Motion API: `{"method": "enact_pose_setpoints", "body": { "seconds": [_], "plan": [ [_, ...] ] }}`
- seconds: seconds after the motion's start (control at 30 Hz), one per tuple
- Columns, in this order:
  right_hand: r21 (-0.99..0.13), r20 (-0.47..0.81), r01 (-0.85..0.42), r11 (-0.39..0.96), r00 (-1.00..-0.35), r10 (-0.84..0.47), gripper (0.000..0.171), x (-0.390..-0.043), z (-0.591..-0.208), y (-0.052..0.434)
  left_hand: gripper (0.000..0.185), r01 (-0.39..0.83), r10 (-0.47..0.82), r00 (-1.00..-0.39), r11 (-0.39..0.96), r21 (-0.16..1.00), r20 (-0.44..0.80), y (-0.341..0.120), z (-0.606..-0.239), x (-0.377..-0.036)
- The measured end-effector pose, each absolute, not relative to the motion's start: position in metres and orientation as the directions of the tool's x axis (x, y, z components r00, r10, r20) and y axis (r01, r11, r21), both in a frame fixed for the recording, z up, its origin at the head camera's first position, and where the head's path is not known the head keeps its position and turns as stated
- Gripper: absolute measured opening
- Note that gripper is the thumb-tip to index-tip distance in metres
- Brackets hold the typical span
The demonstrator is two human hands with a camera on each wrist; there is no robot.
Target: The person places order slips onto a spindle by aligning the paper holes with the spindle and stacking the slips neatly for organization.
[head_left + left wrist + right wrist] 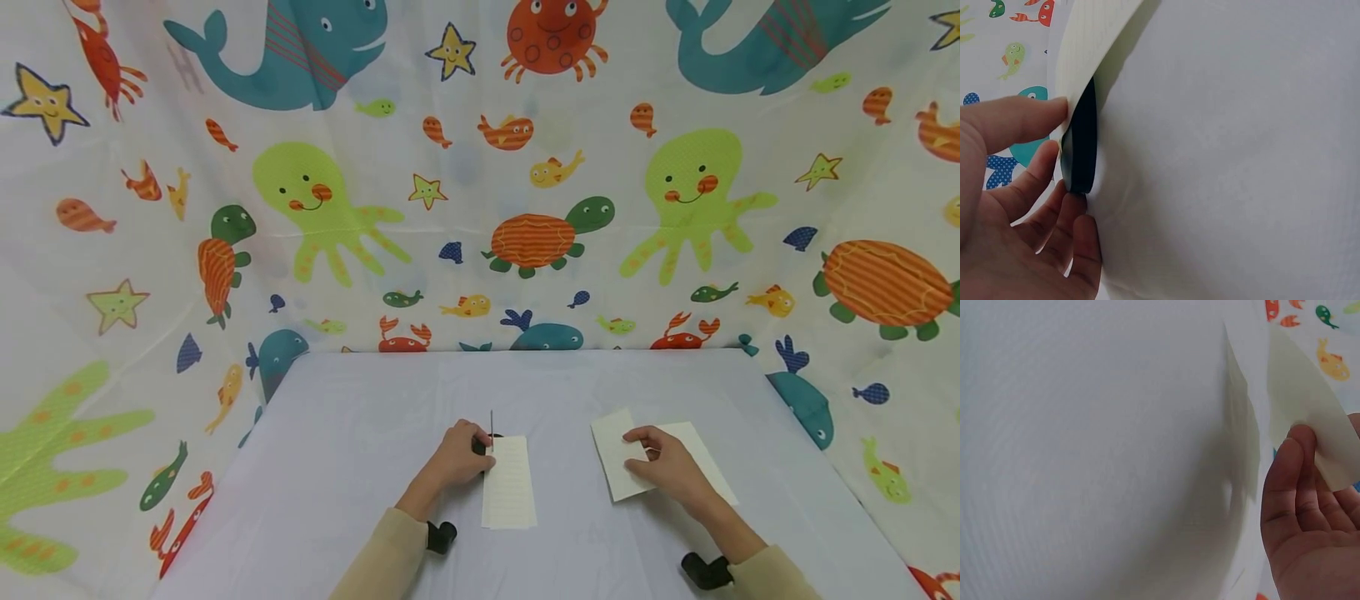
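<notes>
No readable text, label, brand or number shows anywhere: the lined paper sheet (509,483) carries only faint ruled lines, and the backdrop cloth (480,167) only sea-animal pictures.

The black rounded object (1082,147) under the lined cream paper sheet (508,482) is mostly covered; its identity cannot be determined. The right hand (663,467) hides part of the plain cream paper sheet (617,454).
</notes>
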State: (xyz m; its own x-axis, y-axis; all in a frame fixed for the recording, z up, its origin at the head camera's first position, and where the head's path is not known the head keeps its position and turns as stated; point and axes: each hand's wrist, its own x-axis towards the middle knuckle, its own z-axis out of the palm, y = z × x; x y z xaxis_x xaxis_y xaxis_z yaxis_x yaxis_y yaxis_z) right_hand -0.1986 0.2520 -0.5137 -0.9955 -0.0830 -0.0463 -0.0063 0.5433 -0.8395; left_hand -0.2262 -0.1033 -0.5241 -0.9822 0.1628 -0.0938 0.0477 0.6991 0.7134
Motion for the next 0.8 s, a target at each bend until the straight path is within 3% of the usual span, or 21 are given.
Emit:
{"method": "enact_pose_setpoints", "body": {
  "seconds": [0.8],
  "plan": [
    [-0.917,-0.043,0.014,0.399,-0.997,-0.062,0.056,-0.198,-0.505,0.209,0.021,0.067,0.184,-0.98,0.68,0.73,-0.081,-0.107,-0.526,-0.227]
  ]
}}
